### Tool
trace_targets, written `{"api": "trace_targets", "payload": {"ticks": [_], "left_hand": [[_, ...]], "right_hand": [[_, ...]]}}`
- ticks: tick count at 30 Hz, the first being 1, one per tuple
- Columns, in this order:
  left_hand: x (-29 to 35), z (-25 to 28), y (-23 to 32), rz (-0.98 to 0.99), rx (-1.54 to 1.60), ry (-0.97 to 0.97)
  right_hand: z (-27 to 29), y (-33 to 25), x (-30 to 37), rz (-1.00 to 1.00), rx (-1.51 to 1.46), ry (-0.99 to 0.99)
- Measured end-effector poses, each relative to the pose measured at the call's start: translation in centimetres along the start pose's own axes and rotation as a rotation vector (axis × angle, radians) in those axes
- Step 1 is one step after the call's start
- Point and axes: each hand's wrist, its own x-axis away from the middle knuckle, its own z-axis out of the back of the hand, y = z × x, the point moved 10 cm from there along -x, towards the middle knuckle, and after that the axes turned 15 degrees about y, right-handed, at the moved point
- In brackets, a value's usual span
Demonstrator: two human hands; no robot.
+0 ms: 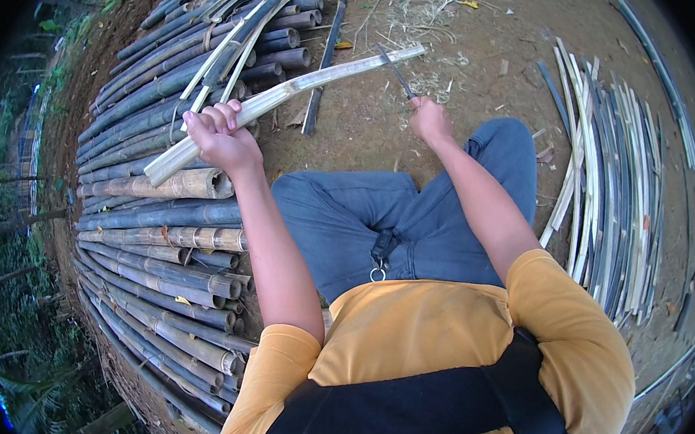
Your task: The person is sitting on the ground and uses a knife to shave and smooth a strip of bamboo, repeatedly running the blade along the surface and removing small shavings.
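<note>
My left hand (223,139) is closed around a split bamboo strip (304,82), its pale inner face turned up. The strip slants from lower left to upper right in front of me. In my right hand (430,119) is a knife (396,73), gripped by its handle. Its narrow dark blade points away from me and crosses the strip near the far right end. Whether the edge bites into the bamboo, I cannot tell. Pale shavings (422,19) lie on the dirt beyond the blade.
Bamboo poles (157,187) are stacked on my left, several split lengths (228,43) on top. A bundle of split strips (615,188) lies on my right. One dark strip (327,59) rests on the ground ahead. Long thin poles (653,54) run along the far right.
</note>
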Motion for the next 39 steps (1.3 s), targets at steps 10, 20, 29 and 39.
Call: {"api": "trace_targets", "payload": {"ticks": [10, 20, 29, 39], "left_hand": [[-0.6, 0.4, -0.5, 0.002, 0.008, 0.026], [-1.1, 1.2, -0.8, 0.03, 0.02, 0.019], [-1.5, 1.7, -0.7, 0.003, 0.063, 0.034], [-1.5, 1.6, -0.9, 0.003, 0.072, 0.056]], "right_hand": [[-2.0, 1.4, -2.1, -0.019, 0.004, -0.003], [-3.3, 1.9, -3.6, 0.016, 0.06, 0.041], [-5.2, 2.3, -5.1, 0.118, 0.1, 0.094], [-4.9, 0.0, -4.7, 0.164, 0.126, 0.046]]}}
